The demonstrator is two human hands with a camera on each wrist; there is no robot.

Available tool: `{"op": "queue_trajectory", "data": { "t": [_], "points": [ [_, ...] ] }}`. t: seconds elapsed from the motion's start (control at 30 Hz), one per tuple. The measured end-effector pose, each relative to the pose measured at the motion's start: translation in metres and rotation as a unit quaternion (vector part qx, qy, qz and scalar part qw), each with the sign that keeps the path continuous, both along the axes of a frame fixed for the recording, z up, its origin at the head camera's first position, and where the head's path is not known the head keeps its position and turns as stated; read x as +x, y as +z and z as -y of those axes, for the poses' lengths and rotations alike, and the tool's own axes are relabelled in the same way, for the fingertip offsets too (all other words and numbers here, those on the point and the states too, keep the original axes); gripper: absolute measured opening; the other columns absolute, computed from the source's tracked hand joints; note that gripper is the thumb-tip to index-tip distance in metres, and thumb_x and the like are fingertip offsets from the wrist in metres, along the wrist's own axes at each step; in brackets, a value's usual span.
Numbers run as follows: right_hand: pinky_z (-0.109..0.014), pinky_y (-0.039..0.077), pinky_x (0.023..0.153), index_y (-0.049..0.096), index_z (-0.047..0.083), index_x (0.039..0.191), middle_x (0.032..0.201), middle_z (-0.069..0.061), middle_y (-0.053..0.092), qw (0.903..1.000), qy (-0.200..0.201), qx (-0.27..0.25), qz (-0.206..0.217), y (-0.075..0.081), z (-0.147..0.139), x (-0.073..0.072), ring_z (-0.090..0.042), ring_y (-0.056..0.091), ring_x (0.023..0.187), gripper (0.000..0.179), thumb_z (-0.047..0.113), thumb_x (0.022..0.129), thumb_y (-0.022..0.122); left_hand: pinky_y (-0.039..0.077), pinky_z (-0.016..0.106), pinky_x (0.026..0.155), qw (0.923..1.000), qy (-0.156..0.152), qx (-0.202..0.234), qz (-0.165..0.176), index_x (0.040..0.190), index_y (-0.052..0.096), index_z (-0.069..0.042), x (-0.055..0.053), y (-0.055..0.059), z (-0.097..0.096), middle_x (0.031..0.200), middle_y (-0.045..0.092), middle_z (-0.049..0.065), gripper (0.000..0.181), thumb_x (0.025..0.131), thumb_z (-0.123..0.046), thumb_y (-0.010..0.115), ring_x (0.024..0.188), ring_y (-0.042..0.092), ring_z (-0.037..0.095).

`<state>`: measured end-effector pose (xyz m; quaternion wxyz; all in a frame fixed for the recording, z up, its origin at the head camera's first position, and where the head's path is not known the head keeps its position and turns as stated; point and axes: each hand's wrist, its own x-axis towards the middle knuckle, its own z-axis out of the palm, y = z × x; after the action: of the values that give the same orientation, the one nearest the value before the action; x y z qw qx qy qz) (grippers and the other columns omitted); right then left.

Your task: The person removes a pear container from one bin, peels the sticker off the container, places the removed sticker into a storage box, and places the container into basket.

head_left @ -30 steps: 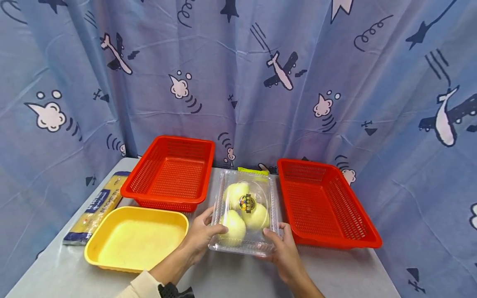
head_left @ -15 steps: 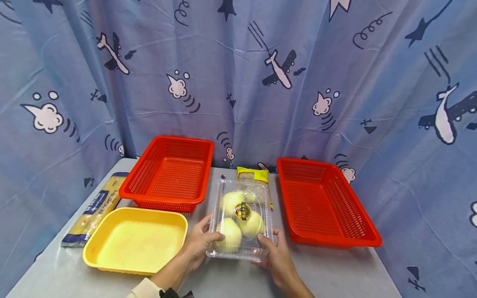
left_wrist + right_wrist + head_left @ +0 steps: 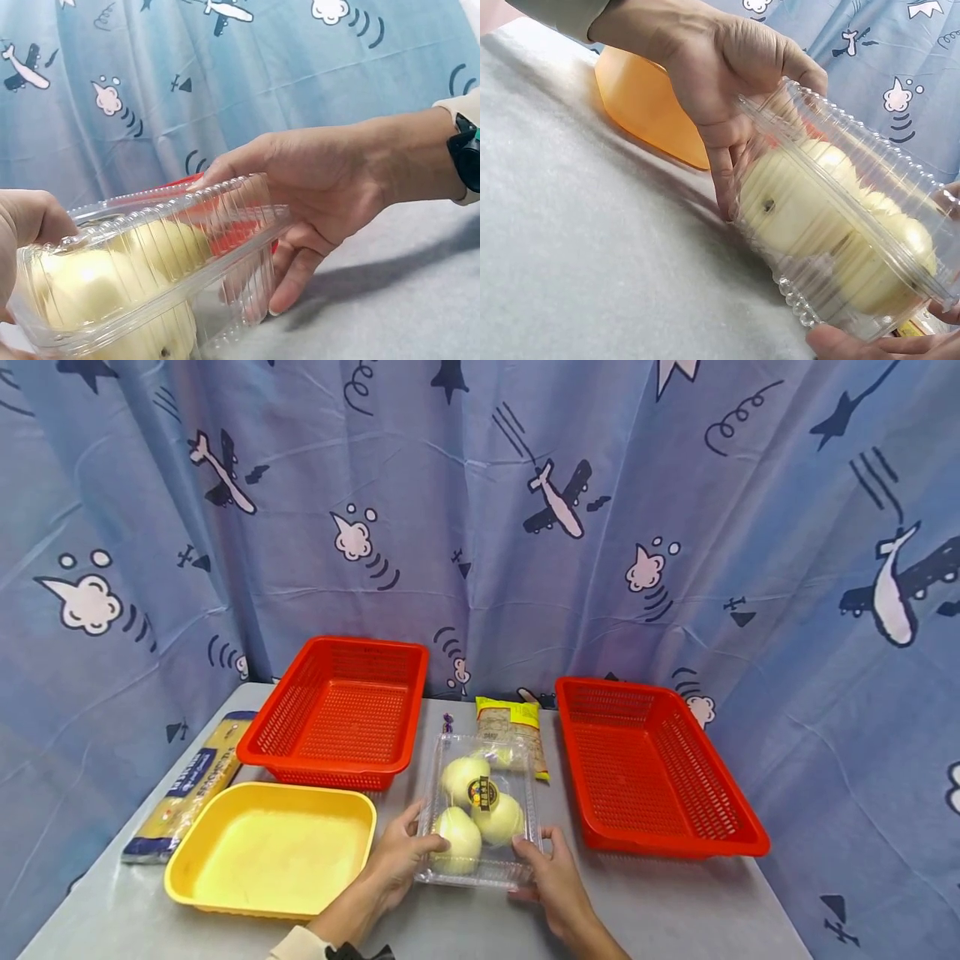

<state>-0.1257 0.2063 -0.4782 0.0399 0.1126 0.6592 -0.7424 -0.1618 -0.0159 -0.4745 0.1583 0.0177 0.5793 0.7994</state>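
A clear plastic clamshell box (image 3: 491,872) with several round, pale yellow pears (image 3: 458,840) is between my two hands, a dark round sticker on its lid. My left hand (image 3: 396,857) grips the near left side, its thumb on the lid; my right hand (image 3: 553,878) grips the near right corner likewise. In the left wrist view, the right hand (image 3: 322,176) has its thumb on top and fingers low at the box's side. The right wrist view shows the left hand (image 3: 716,86) around the opposite end. I cannot tell if the box touches the table.
Behind the box lie a yellow-topped bag (image 3: 517,724) and a small purple wrapped piece (image 3: 447,723). Red baskets stand at back left (image 3: 360,714) and right (image 3: 637,777). A yellow basin (image 3: 273,852) and a long gold-and-blue packet (image 3: 197,783) are at left. A curtain hangs behind.
Both hands have drawn the box toward me, slightly left and lower in the head view. The yellow-topped bag and purple piece behind it have come into sight.
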Motion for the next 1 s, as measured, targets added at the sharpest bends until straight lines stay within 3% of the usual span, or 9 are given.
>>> {"op": "queue_trajectory", "data": {
  "t": [0.5,0.63,0.87,1.0],
  "points": [
    [-0.046,0.056,0.059,0.042,0.002,0.108,0.086,-0.011,0.056,0.9983,-0.021,0.052,0.013,-0.006,0.002,-0.001,-0.024,0.061,0.075,0.038,0.025,0.091,0.067,0.049,0.040,0.085,0.9978,0.004,-0.064,0.012,0.149,0.016,0.009,-0.003,-0.008,0.002,0.135,0.037,0.038,0.092,0.072,0.003,0.066,0.106,0.052,0.032],
    [-0.047,0.056,0.059,0.044,0.001,0.106,0.086,-0.010,0.052,0.9977,-0.030,0.060,0.014,-0.007,0.003,-0.001,-0.023,0.058,0.075,0.037,0.024,0.090,0.068,0.046,0.044,0.090,0.9967,0.005,-0.080,0.012,0.149,0.019,0.009,-0.005,-0.010,0.002,0.139,0.031,0.041,0.091,0.072,0.002,0.066,0.114,0.047,0.036],
    [-0.044,0.056,0.058,0.042,0.001,0.107,0.088,-0.010,0.048,0.9967,-0.034,0.072,0.019,-0.009,0.005,-0.002,-0.023,0.055,0.077,0.040,0.026,0.089,0.069,0.046,0.032,0.075,0.9950,0.009,-0.098,0.016,0.149,0.022,0.008,-0.007,-0.014,0.003,0.142,0.025,0.041,0.090,0.071,0.001,0.067,0.114,0.042,0.038],
    [-0.042,0.056,0.059,0.043,-0.001,0.111,0.092,-0.012,0.050,0.9960,-0.028,0.083,0.019,-0.008,0.002,-0.002,-0.023,0.055,0.078,0.044,0.028,0.090,0.068,0.046,0.042,0.085,0.9945,0.006,-0.103,0.018,0.149,0.023,0.008,-0.007,-0.014,0.003,0.144,0.022,0.041,0.088,0.073,0.000,0.067,0.122,0.038,0.042]
  ]
}}
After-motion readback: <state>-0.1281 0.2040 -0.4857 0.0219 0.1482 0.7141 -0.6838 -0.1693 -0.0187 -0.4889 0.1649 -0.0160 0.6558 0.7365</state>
